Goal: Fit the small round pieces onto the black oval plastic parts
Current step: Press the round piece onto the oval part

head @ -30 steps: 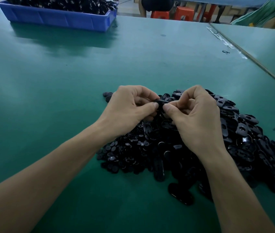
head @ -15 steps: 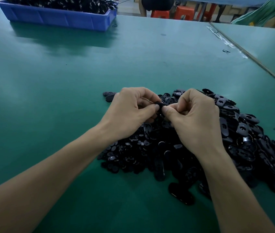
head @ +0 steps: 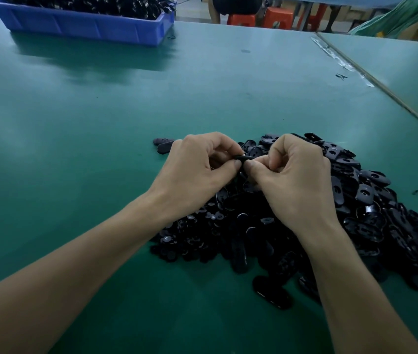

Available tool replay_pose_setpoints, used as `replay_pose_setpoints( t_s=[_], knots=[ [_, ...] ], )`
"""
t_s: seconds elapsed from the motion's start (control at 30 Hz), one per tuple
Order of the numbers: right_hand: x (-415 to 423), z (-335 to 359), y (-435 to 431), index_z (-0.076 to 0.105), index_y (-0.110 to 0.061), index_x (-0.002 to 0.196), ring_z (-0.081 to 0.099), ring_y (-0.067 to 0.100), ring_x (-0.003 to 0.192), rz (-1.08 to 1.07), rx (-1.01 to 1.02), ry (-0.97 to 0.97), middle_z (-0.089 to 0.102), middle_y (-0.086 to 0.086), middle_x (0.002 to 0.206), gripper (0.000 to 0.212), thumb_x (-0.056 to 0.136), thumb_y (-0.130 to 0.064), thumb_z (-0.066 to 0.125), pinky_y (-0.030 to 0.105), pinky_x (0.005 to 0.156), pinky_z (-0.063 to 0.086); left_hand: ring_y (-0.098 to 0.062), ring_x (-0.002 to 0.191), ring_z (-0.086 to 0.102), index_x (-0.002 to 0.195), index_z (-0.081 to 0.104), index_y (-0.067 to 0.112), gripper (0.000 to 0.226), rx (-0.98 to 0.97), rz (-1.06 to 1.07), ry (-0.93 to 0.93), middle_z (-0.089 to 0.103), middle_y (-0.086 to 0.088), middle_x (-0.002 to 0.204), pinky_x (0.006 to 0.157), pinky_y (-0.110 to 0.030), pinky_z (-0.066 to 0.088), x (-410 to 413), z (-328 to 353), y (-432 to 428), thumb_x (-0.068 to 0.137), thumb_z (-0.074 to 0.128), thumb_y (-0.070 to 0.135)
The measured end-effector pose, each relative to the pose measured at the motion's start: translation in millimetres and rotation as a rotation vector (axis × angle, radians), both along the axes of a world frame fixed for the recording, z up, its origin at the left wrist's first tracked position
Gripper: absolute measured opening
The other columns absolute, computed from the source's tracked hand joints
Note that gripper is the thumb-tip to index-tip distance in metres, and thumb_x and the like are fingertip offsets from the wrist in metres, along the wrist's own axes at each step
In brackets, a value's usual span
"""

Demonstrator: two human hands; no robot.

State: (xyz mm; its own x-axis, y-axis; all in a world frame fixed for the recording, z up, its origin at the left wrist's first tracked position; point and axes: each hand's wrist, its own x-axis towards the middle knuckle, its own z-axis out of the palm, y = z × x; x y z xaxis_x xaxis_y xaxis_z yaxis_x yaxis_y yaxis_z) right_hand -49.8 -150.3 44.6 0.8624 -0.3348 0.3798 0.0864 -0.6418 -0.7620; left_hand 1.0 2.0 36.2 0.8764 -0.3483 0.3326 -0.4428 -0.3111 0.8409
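Note:
A black oval plastic part (head: 243, 158) is held between both hands just above a heap. My left hand (head: 197, 172) pinches its left end with thumb and curled fingers. My right hand (head: 292, 180) pinches its right end, and the two thumb tips nearly touch under it. Most of the part is hidden by the fingers, so I cannot see a round piece on it. Below lies a pile of black oval parts (head: 371, 208), with small round pieces (head: 192, 231) heaped at its left side.
Two loose oval parts (head: 163, 144) lie left of my left hand, and one oval part (head: 271, 292) lies at the pile's near edge. A blue bin (head: 82, 24) of black parts stands at the far left on the green table (head: 75, 123). A table seam (head: 381, 88) runs along the right.
Both hands stay together on the oval part and have sunk slightly toward the pile. The thumbs have closed in under the part.

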Motion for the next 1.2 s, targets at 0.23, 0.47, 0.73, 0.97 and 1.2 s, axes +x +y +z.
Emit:
replay_pose_setpoints(
  t_s=[0.23, 0.47, 0.73, 0.97, 1.2],
  knots=[
    [0, 0, 2, 0.044, -0.02, 0.059, 0.071, 0.019, 0.066, 0.023, 0.018, 0.019, 0.071, 0.004, 0.067, 0.042, 0.079, -0.017, 0.081, 0.043, 0.065, 0.058, 0.001, 0.06, 0.064, 0.085, 0.068, 0.027, 0.019, 0.092, 0.063, -0.088, 0.069, 0.013, 0.067, 0.059, -0.007, 0.044, -6, 2, -1, 0.076, 0.079, 0.013],
    [-1, 2, 7, 0.042, -0.022, 0.06, 0.071, 0.024, 0.067, 0.081, -0.056, -0.006, 0.067, 0.001, 0.063, 0.039, 0.084, -0.015, 0.072, 0.042, 0.063, 0.057, -0.005, 0.069, 0.065, 0.088, 0.068, 0.018, 0.011, 0.127, 0.114, -0.171, 0.069, 0.01, 0.071, 0.066, -0.013, 0.049, -5, 1, -1, 0.082, 0.077, 0.018],
    [-2, 2, 4, 0.047, -0.023, 0.067, 0.071, -0.005, 0.081, 0.2, 0.037, -0.032, 0.074, 0.0, 0.078, 0.037, 0.082, -0.004, 0.076, 0.023, 0.072, 0.059, -0.007, 0.057, 0.067, 0.08, 0.064, 0.026, 0.021, -0.024, 0.076, 0.071, 0.07, 0.007, 0.067, 0.059, -0.021, 0.054, 6, 2, 5, 0.083, 0.074, 0.008],
    [2, 3, -6, 0.073, -0.027, 0.099, 0.069, 0.0, 0.081, 0.21, 0.161, 0.017, 0.074, -0.012, 0.086, 0.015, 0.089, -0.015, 0.073, 0.017, 0.078, 0.053, -0.007, 0.065, 0.065, 0.085, 0.066, 0.012, 0.016, -0.331, -0.188, 0.353, 0.069, 0.003, 0.069, 0.06, -0.02, 0.055, 8, 6, 5, 0.088, 0.067, -0.004],
    [0, 7, -8, 0.075, -0.019, 0.086, 0.068, 0.006, 0.06, 0.338, 0.445, 0.078, 0.075, -0.003, 0.07, 0.016, 0.089, -0.004, 0.071, 0.014, 0.053, 0.049, -0.011, 0.072, 0.068, 0.09, 0.07, 0.011, 0.011, -0.365, -0.297, 0.45, 0.073, -0.002, 0.079, 0.066, -0.021, 0.056, 11, 6, 10, 0.088, 0.068, 0.0]
  ],
)
